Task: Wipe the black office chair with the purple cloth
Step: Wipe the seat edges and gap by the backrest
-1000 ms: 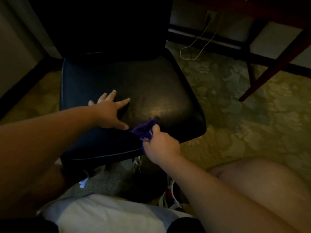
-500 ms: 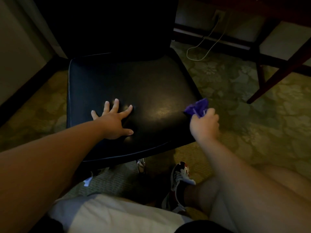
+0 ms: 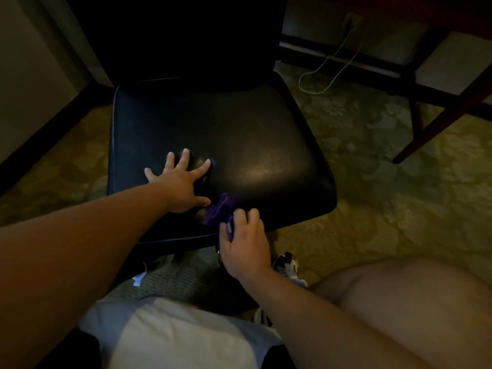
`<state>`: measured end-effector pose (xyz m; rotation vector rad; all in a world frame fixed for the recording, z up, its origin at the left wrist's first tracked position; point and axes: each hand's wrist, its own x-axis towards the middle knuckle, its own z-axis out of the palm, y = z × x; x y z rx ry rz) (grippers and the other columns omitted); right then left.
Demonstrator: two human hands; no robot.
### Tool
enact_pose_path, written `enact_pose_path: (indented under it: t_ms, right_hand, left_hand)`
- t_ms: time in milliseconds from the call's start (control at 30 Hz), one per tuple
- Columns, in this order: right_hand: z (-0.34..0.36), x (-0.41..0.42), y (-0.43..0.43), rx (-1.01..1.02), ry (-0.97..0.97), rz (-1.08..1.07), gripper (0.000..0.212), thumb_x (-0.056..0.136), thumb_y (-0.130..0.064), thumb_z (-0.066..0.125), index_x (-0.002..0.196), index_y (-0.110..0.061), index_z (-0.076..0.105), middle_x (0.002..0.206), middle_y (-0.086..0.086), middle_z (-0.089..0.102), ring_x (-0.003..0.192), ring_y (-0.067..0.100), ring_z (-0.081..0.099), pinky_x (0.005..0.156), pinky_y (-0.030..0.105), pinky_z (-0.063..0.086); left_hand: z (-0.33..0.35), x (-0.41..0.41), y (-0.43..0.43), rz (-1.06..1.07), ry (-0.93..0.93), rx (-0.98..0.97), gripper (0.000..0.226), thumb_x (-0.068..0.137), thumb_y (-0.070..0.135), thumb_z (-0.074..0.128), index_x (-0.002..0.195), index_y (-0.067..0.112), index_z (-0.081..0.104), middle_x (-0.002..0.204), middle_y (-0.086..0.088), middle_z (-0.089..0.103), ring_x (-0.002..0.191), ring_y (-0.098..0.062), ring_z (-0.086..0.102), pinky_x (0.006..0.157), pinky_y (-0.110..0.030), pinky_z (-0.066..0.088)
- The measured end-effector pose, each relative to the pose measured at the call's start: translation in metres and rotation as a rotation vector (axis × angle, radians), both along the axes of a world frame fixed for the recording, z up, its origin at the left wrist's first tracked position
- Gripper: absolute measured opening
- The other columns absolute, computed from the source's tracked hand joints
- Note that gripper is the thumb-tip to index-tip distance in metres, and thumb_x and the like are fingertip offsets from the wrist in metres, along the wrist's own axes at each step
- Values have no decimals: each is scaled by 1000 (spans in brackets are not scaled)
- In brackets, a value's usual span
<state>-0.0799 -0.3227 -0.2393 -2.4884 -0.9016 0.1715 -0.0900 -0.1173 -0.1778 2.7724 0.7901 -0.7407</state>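
The black office chair stands in front of me, its glossy leather seat facing up and its dark backrest rising at the top. My left hand lies flat on the seat's front left part, fingers spread, holding nothing. My right hand grips the bunched purple cloth and presses it on the seat's front edge, just right of my left thumb. Part of the cloth is hidden under my fingers.
Patterned green carpet surrounds the chair. A dark red wooden table leg slants at the right, with a white cable on the floor behind the chair. A wall runs along the left. My knee and a sneaker are near the chair's front.
My right hand swept the cloth from the seat's front middle out to its right edge, then back to the front middle beside my left thumb. My left hand stayed planted on the seat.
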Motion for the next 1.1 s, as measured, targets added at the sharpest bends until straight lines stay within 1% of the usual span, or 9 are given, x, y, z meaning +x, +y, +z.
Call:
enact_pose_path:
  t_ms: [167, 300, 400, 567, 633, 733, 833, 967, 1100]
  right_hand:
    - [7, 40, -7, 20, -54, 83, 26, 89, -48, 50, 107, -29, 48, 105, -3, 44, 88, 17, 54, 65, 27, 44]
    - [19, 90, -8, 169, 52, -317, 43, 95, -38, 55, 136, -32, 45, 125, 3, 51, 104, 21, 59, 82, 39, 53]
    - [33, 136, -17, 223, 212, -564, 44, 101, -33, 52, 145, -33, 42, 133, 6, 47, 112, 22, 57, 86, 34, 49]
    - [36, 160, -16, 219, 298, -584, 37, 102, -33, 51, 138, -29, 53, 130, 8, 49, 107, 24, 57, 87, 33, 45]
    - [24, 133, -13, 203, 222, -550, 32, 101, -34, 51, 132, -26, 55, 123, 7, 52, 102, 24, 59, 83, 32, 49]
    - [3, 51, -9, 177, 133, -415, 28, 101, -40, 44, 126, -28, 50, 115, -1, 50, 87, 11, 52, 65, 22, 42]
    - [-6, -14, -7, 154, 172, -172, 36, 99, -48, 31, 124, -28, 48, 109, -1, 49, 88, 16, 55, 69, 32, 52]
    - [-12, -15, -13, 126, 22, 192, 32, 99, -41, 40, 125, -23, 45, 104, 9, 52, 82, 28, 56, 56, 37, 52]
    - [-12, 11, -16, 152, -50, 428, 31, 98, -37, 51, 125, -23, 47, 102, 9, 54, 71, 27, 56, 50, 35, 48]
  left_hand:
    - [1, 4, -6, 22, 7, -18, 96, 84, 69, 55, 149, 55, -14, 161, 0, -28, 147, -36, -22, 108, -75, 6]
    - [2, 7, -18, 63, -8, -65, 96, 85, 68, 56, 149, 54, -13, 160, -1, -29, 146, -37, -25, 107, -76, 3]
    - [1, 13, -30, 112, -29, -116, 96, 86, 66, 56, 149, 53, -15, 159, -1, -31, 144, -37, -29, 106, -76, -1]
    - [-5, 27, -54, 234, -42, -171, 95, 88, 67, 52, 148, 52, -20, 155, -2, -40, 141, -36, -36, 105, -75, -7]
    - [-4, 36, -62, 274, -18, -185, 95, 89, 67, 51, 147, 51, -22, 153, -3, -43, 140, -37, -36, 105, -75, -7]
    - [0, 50, -74, 334, 10, -222, 92, 91, 67, 46, 147, 49, -24, 152, -5, -45, 140, -38, -36, 106, -75, -6]
    - [4, 57, -81, 370, -4, -246, 87, 95, 62, 43, 149, 46, -23, 152, -7, -45, 140, -39, -36, 106, -76, -5]
    - [1, 58, -80, 367, -19, -247, 88, 94, 62, 44, 149, 47, -23, 152, -6, -44, 140, -39, -35, 106, -76, -4]
    - [6, 55, -70, 319, 15, -286, 84, 95, 63, 42, 149, 48, -21, 154, -5, -41, 141, -40, -33, 109, -74, -2]
